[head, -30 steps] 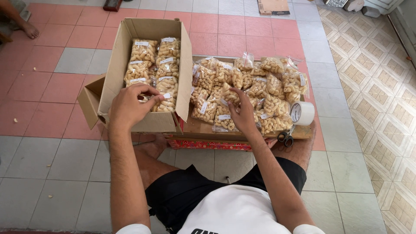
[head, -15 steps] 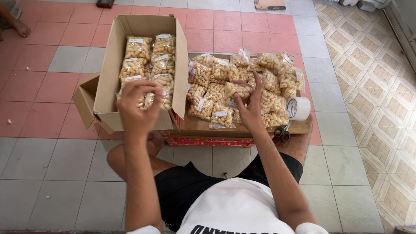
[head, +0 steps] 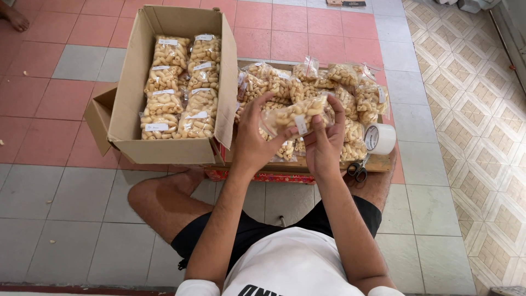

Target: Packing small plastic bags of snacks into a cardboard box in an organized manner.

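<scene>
A clear plastic packet of pale curled snacks with a small white label (head: pixel 298 116) sits lifted between both my hands, above the front of the low wooden board (head: pixel 383 163). My left hand (head: pixel 253 137) grips its left end, fingers curled around it; my right hand (head: pixel 324 143) closes on its right end. Beneath lies a heap of similar snack packets (head: pixel 350 93). To the left stands an open brown cardboard box (head: pixel 129 93), packed with two rows of the same bags. A white tape roll (head: pixel 379 138) and black-handled scissors (head: pixel 359 171) rest at the board's right corner.
</scene>
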